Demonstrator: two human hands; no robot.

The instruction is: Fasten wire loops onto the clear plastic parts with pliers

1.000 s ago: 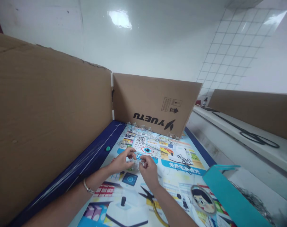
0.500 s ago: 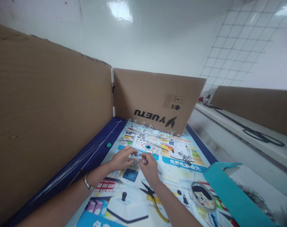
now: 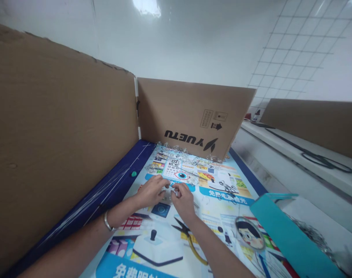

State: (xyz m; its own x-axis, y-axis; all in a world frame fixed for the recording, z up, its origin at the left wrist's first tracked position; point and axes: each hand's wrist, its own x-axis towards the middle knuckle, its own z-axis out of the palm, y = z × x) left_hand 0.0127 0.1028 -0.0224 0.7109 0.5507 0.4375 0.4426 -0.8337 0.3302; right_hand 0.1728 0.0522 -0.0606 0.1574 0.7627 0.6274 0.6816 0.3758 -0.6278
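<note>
My left hand [image 3: 150,192] and my right hand [image 3: 183,199] meet over the printed poster [image 3: 222,231] on the table. Both pinch a small clear shiny piece [image 3: 167,194] between their fingertips; what it is I cannot make out. A silver bangle [image 3: 106,221] circles my left wrist. More clear glittering pieces [image 3: 176,148] lie scattered along the far edge of the poster, at the foot of the cardboard. A pair of pliers with yellow handles [image 3: 190,241] lies on the poster just under my right forearm.
Cardboard walls stand at the left [image 3: 60,131] and the back [image 3: 193,116], the back one printed YUETU. A teal box [image 3: 283,235] with metal bits sits at the right. Small dark wire rings [image 3: 228,189] lie on the poster. A white ledge [image 3: 294,154] carries a black cable.
Both hands stay together on the small piece, with only slight finger shifts. The view has tilted a little, so everything sits a bit differently in the frame.
</note>
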